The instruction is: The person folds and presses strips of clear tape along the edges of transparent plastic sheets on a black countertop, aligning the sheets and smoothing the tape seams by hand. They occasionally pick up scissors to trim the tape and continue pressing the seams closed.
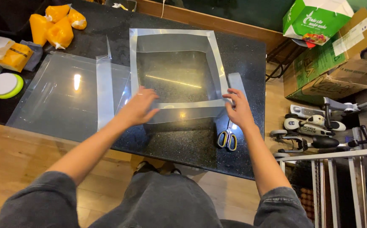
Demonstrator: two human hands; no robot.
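- Our left hand (139, 107) is lying flat on the near-left corner of the clear plastic box (177, 71), fingers spread a bit, not gripping.
- Our right hand (238, 110) is on the near-right corner, fingers bunched against the taped edge; can't really tell if it's pinching.
- The box sits mid-way on the black table (183, 143).
- Scissors (227, 137) lie just below the right hand.
- A flat clear sheet (65, 93) is over to the left.

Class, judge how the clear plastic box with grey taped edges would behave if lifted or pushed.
The clear plastic box with grey taped edges looks thin-walled, so probably light and flexible. On the glossy black stone table it would likely slide easily. Both hands, left and right, rest at its near edge.
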